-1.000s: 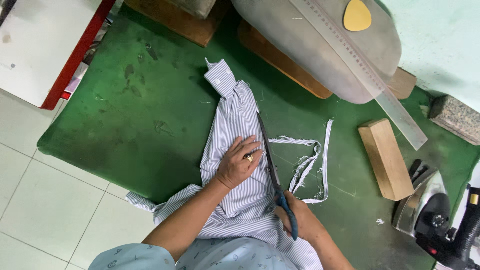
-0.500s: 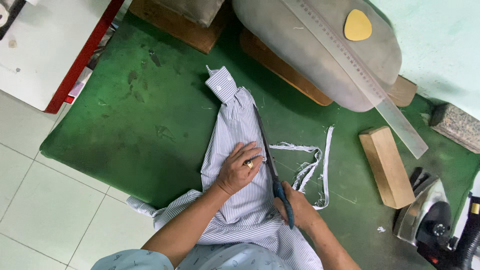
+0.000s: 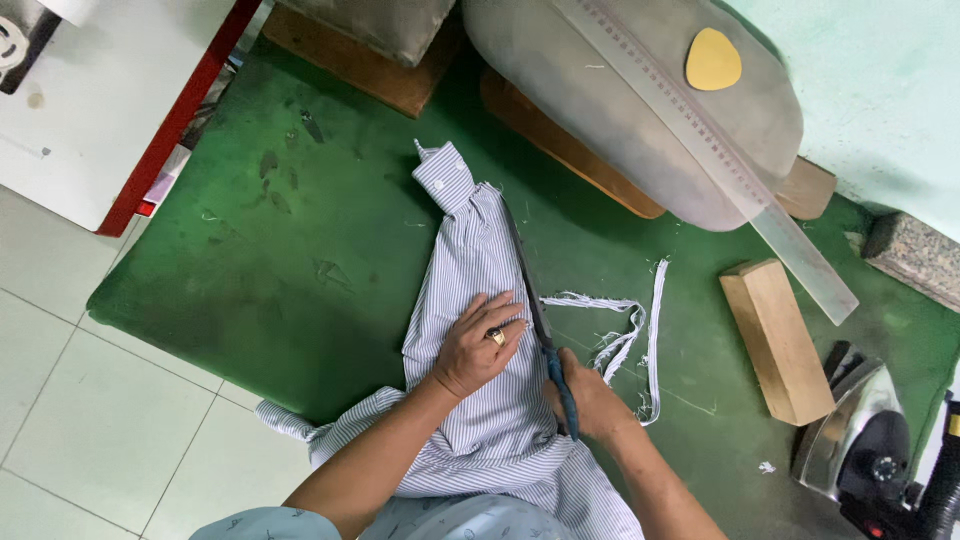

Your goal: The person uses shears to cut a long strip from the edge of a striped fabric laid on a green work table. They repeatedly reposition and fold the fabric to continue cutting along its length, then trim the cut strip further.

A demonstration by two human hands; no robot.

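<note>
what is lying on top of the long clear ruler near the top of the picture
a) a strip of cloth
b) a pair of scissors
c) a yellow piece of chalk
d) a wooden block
c: the yellow piece of chalk sits on the ruler over the grey padded board, while the scissors are in the right hand at the striped shirt, and the wooden block and strip of cloth lie on the green mat.

Tailoring workshop, green cutting table, iron, ruler
</note>
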